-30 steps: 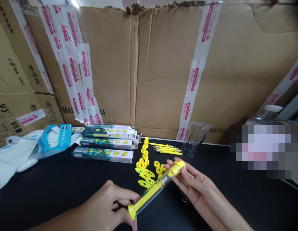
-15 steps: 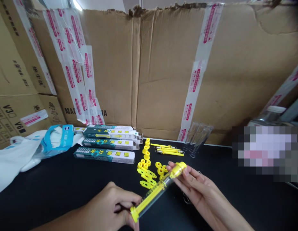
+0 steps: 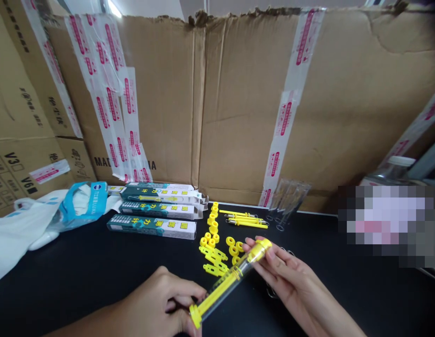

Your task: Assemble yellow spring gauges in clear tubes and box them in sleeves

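A clear tube with yellow end caps and a yellow rod inside (image 3: 222, 291) is held slantwise between both hands. My left hand (image 3: 164, 297) pinches its lower end by the yellow cap. Around the upper cap, the fingers of my right hand (image 3: 287, 271) are closed. Just beyond the tube lie yellow rings (image 3: 233, 250), flat yellow slotted pieces (image 3: 214, 261) and small yellow caps (image 3: 213, 228). Farther back are several yellow rods with metal springs and hooks (image 3: 247, 221). Metal rings partly show beside and beneath my right hand.
Printed long boxes (image 3: 152, 226) lie at the back left, beside a white and blue plastic bag (image 3: 85, 203). Clear tubes (image 3: 289, 199) lean against the cardboard wall (image 3: 234, 112). A clear bottle (image 3: 396, 169) and a blurred patch are at the right.
Almost nothing differs. The tube and both hands are in nearly the same place, with a very slight shift of the tube's lower end to the left.
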`<act>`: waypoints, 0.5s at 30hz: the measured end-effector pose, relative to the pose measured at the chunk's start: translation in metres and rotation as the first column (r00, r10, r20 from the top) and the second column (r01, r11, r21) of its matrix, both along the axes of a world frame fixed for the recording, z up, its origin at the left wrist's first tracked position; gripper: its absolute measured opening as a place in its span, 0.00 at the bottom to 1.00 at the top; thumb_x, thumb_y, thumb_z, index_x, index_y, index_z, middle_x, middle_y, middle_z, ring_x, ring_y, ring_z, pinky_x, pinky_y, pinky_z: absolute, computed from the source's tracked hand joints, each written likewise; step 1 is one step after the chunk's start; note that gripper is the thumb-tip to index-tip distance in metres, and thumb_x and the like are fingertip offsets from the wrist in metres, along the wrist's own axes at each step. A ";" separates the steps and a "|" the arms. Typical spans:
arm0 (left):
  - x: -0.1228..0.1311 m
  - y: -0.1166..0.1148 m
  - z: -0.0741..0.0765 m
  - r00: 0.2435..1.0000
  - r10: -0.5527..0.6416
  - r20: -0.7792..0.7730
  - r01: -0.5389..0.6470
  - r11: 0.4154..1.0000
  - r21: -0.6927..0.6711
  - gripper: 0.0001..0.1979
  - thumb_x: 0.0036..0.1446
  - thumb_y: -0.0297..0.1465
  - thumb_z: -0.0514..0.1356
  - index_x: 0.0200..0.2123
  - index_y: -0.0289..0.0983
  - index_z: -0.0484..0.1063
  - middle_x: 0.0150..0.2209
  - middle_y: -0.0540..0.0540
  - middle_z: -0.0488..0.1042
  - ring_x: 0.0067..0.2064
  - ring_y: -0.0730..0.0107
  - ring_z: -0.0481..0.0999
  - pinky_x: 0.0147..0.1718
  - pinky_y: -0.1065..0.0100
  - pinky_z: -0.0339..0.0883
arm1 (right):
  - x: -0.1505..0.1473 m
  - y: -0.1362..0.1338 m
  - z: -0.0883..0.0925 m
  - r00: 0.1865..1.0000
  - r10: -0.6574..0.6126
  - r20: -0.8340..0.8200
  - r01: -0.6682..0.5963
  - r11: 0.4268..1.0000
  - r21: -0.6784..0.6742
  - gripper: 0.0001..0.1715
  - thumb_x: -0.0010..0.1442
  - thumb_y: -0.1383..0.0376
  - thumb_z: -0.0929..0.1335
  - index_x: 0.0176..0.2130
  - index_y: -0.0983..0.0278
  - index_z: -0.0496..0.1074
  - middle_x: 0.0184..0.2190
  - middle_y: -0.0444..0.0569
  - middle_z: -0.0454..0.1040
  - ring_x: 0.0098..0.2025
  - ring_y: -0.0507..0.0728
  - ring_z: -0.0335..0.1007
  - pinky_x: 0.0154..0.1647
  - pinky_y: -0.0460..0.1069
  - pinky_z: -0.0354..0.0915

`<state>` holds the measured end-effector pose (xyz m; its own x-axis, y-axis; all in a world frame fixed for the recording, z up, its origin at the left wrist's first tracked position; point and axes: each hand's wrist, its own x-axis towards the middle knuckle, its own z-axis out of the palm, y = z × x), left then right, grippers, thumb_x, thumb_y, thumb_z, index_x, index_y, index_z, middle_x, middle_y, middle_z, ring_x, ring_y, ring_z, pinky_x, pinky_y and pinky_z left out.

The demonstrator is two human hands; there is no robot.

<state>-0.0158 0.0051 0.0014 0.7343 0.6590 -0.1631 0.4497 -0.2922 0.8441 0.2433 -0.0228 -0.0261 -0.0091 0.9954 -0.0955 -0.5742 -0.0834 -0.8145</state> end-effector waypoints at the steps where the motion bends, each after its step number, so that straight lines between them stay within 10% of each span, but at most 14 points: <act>1: 0.000 0.000 -0.001 1.000 -0.001 -0.002 0.001 1.000 0.012 0.12 0.52 0.16 0.58 0.31 0.35 0.80 0.29 0.51 0.84 0.27 0.76 0.79 0.27 0.78 0.62 | 0.000 0.000 0.001 1.000 -0.001 0.012 0.001 1.000 0.001 0.14 0.60 0.61 0.75 0.44 0.65 0.81 0.48 0.55 0.82 0.56 0.60 0.74 0.64 0.51 0.64; 8: -0.001 -0.001 -0.004 1.000 -0.019 0.018 0.018 0.999 0.036 0.10 0.55 0.18 0.60 0.31 0.34 0.80 0.29 0.48 0.84 0.25 0.75 0.78 0.24 0.78 0.59 | 0.000 0.000 0.005 1.000 -0.018 -0.003 0.018 0.999 -0.029 0.09 0.54 0.62 0.78 0.35 0.65 0.82 0.43 0.54 0.83 0.54 0.64 0.76 0.62 0.55 0.66; 15: 0.001 -0.003 0.000 0.998 -0.006 -0.064 0.007 1.000 0.009 0.12 0.52 0.14 0.61 0.32 0.34 0.80 0.29 0.49 0.84 0.27 0.75 0.79 0.25 0.79 0.58 | 0.001 0.003 -0.002 0.998 -0.025 -0.064 0.022 0.999 -0.035 0.16 0.58 0.64 0.76 0.48 0.61 0.80 0.45 0.51 0.83 0.52 0.60 0.78 0.59 0.52 0.70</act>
